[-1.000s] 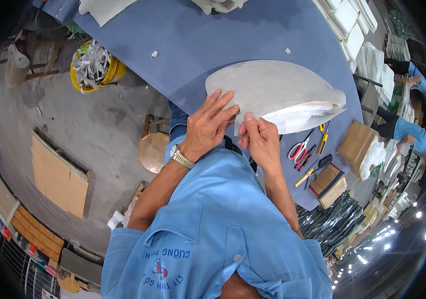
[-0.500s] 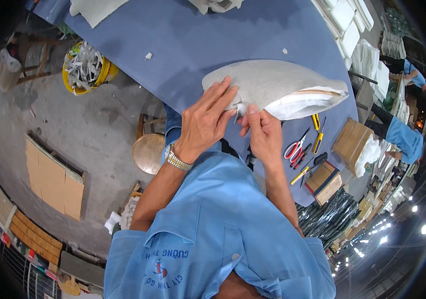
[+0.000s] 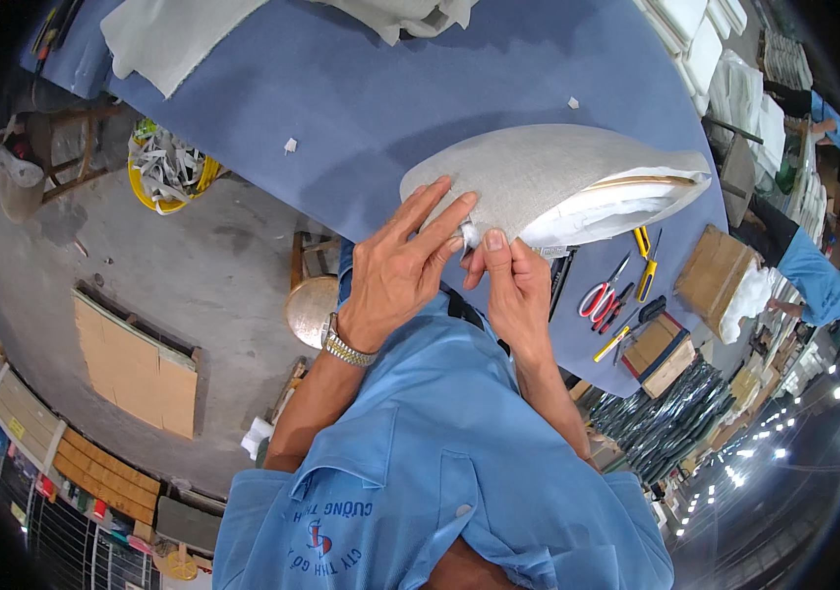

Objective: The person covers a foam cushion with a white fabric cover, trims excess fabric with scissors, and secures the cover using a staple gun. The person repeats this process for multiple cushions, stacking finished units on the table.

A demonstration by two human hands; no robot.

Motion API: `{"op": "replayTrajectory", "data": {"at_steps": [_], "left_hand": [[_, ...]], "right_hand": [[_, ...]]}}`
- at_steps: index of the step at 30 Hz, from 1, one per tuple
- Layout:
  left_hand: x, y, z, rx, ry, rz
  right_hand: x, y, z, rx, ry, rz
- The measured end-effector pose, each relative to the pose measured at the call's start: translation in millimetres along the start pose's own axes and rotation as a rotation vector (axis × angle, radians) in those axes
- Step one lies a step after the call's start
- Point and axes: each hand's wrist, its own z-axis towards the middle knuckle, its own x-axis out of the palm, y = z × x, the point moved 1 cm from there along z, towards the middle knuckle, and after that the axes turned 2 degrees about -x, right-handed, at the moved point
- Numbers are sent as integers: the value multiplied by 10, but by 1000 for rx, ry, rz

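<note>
A rounded piece with a light grey fabric cover [image 3: 513, 162] lies on the blue table close to my body. Along its near right side the cover gapes, showing white lining or padding [image 3: 577, 226] and a thin tan edge. My left hand [image 3: 395, 270] lies over the left end, fingers stretched on the fabric and thumb at the near edge. Beside it, my right hand [image 3: 513, 285] pinches the cover's edge between thumb and bent fingers. Between the hands the fabric is bunched into a small fold [image 3: 467, 234]; its exact shape is partly hidden by my fingers.
Red-handled scissors [image 3: 597, 303], a yellow cutter [image 3: 648, 280] and a small box [image 3: 658, 352] lie to the right on the blue table [image 3: 341, 88]. Grey fabric [image 3: 179, 39] is at the far left. A yellow bucket of scraps [image 3: 169, 177] and a stool [image 3: 312, 310] stand left.
The whole view has shifted slightly, bringing more of the far fabric into sight. Both hands stay at the same edge of the cover, with the fingers only slightly moved.
</note>
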Motion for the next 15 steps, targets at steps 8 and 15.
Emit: {"op": "replayTrajectory", "data": {"at_steps": [8, 15], "left_hand": [[-163, 199, 169, -110, 112, -199], [-30, 409, 269, -205, 208, -354]], "right_hand": [[210, -227, 280, -144, 10, -55], [308, -449, 285, -289, 41, 23]]}}
